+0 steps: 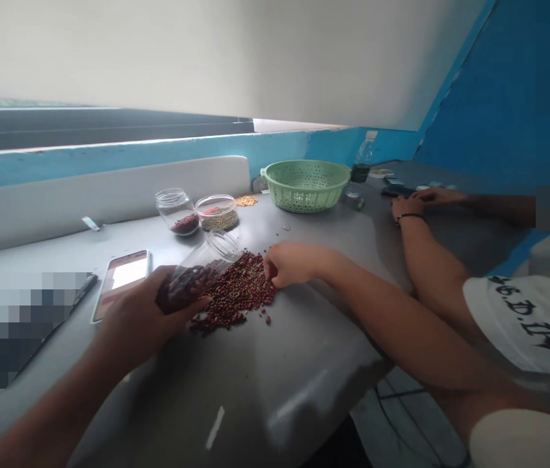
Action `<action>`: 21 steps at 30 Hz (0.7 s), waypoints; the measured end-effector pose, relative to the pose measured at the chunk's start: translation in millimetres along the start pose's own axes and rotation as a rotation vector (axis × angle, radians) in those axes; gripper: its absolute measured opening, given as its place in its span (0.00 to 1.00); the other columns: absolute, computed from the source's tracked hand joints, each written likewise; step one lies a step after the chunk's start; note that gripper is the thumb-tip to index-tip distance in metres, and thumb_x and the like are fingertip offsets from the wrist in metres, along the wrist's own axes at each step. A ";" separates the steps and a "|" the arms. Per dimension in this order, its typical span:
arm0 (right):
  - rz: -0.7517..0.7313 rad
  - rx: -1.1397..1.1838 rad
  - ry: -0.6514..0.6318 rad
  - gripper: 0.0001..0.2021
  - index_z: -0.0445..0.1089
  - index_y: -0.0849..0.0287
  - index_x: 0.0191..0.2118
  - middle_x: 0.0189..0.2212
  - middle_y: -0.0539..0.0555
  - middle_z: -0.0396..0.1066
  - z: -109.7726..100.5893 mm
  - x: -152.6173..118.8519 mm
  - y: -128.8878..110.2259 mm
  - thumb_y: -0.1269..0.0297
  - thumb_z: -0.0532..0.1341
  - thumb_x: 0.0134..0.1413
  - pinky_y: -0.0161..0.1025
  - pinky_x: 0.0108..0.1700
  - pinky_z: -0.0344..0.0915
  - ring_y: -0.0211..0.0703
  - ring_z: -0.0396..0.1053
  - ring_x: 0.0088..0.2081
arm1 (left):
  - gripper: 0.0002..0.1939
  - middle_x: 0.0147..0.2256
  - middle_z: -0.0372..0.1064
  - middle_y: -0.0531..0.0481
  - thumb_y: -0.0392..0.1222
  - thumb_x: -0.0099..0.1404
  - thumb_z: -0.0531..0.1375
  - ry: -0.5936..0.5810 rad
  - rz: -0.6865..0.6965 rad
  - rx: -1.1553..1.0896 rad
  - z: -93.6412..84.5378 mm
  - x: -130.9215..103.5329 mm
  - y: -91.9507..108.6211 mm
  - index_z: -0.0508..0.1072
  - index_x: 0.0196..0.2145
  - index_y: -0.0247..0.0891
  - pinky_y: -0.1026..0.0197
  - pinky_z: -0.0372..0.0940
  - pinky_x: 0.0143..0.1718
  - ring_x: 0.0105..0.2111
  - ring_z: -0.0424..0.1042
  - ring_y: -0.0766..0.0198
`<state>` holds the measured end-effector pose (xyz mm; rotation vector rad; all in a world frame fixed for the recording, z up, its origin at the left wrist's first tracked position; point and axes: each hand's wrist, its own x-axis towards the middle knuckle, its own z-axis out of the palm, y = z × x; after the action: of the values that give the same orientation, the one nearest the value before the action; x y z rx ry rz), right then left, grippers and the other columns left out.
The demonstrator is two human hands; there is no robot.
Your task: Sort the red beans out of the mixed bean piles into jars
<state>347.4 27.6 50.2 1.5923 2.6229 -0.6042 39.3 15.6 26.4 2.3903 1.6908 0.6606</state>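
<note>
My left hand is wrapped round a clear jar that lies tilted, its mouth pointing up and to the right. Dark red beans fill its lower part. Right beside the jar, a pile of small red beans mixed with some greenish ones is spread on the grey table. At the pile's right edge is my right hand, its fingers curled together against the beans. What those fingers hold, if anything, is hidden.
Behind the pile stand an upright jar with red beans, a round tub of green beans, yellow kernels and a green basket. A phone lies left. At right, a co-worker's hands rest near a bottle.
</note>
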 end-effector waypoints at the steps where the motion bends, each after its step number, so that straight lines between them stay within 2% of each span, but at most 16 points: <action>1: -0.006 0.011 0.015 0.13 0.83 0.60 0.41 0.38 0.55 0.83 -0.7 -0.2 -0.2 0.71 0.68 0.48 0.34 0.37 0.63 0.41 0.75 0.36 | 0.25 0.30 0.72 0.52 0.70 0.58 0.63 0.007 0.003 0.006 0.2 -0.3 -0.3 0.70 0.42 0.49 0.52 0.65 0.33 0.30 0.72 0.53; 4: -0.026 0.108 0.113 0.10 0.82 0.62 0.39 0.35 0.54 0.82 -4.7 -2.4 3.4 0.74 0.67 0.48 0.34 0.38 0.64 0.39 0.74 0.35 | 0.25 0.30 0.73 0.51 0.70 0.58 0.63 0.007 -0.001 0.019 0.2 -1.1 -0.1 0.70 0.42 0.50 0.51 0.64 0.33 0.30 0.73 0.52; 6: -0.077 0.283 0.227 0.08 0.80 0.62 0.39 0.32 0.52 0.80 -7.6 -4.3 6.6 0.73 0.67 0.51 0.33 0.37 0.64 0.37 0.73 0.33 | 0.25 0.31 0.75 0.51 0.69 0.59 0.63 -0.012 -0.010 0.022 0.2 -1.4 0.9 0.71 0.43 0.50 0.51 0.65 0.34 0.31 0.74 0.52; 9: -0.206 0.619 0.464 0.10 0.78 0.63 0.42 0.31 0.52 0.77 -8.1 -5.8 3.9 0.63 0.67 0.56 0.34 0.33 0.62 0.35 0.68 0.30 | 0.25 0.32 0.77 0.50 0.69 0.58 0.64 -0.037 -0.023 0.031 0.5 -1.8 3.6 0.72 0.44 0.50 0.51 0.65 0.34 0.32 0.76 0.50; 11: -0.279 0.735 0.570 0.14 0.79 0.62 0.43 0.31 0.52 0.76 -5.3 -5.5 -4.7 0.56 0.69 0.57 0.35 0.31 0.60 0.34 0.64 0.29 | 0.27 0.34 0.79 0.49 0.69 0.57 0.64 -0.049 -0.022 0.045 0.5 -2.0 5.8 0.73 0.46 0.51 0.52 0.64 0.34 0.33 0.77 0.49; 15: -0.318 0.713 0.559 0.16 0.81 0.58 0.46 0.31 0.51 0.75 -1.1 -5.0 -21.0 0.54 0.69 0.58 0.36 0.30 0.57 0.34 0.59 0.27 | 0.29 0.36 0.80 0.49 0.69 0.55 0.65 -0.077 -0.018 0.051 -0.3 -2.0 8.3 0.73 0.49 0.52 0.53 0.63 0.33 0.34 0.78 0.49; 18: -0.267 0.635 0.607 0.17 0.79 0.59 0.51 0.36 0.52 0.77 -6.5 -6.9 -12.5 0.53 0.64 0.65 0.35 0.32 0.58 0.34 0.63 0.29 | 0.27 0.31 0.76 0.51 0.71 0.57 0.63 -0.041 -0.027 0.023 -0.7 -1.1 6.5 0.72 0.45 0.50 0.53 0.63 0.33 0.31 0.75 0.52; 19: -0.242 0.599 0.560 0.16 0.80 0.60 0.50 0.37 0.53 0.78 -9.1 -8.0 -6.0 0.54 0.64 0.65 0.35 0.33 0.59 0.35 0.65 0.30 | 0.26 0.29 0.74 0.52 0.71 0.57 0.63 -0.020 -0.029 0.014 -0.7 -0.8 5.3 0.71 0.42 0.49 0.53 0.62 0.33 0.30 0.73 0.53; 21: -0.187 0.510 0.322 0.14 0.81 0.61 0.46 0.36 0.53 0.79 -12.9 -10.0 7.7 0.58 0.69 0.59 0.34 0.34 0.61 0.36 0.69 0.32 | 0.25 0.27 0.70 0.54 0.71 0.56 0.63 0.022 -0.027 -0.007 -0.6 -0.4 2.8 0.70 0.39 0.49 0.54 0.60 0.31 0.27 0.69 0.55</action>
<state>361.2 26.4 61.7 1.6849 3.0555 -1.2050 41.3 14.2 27.8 2.3596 1.7236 0.6895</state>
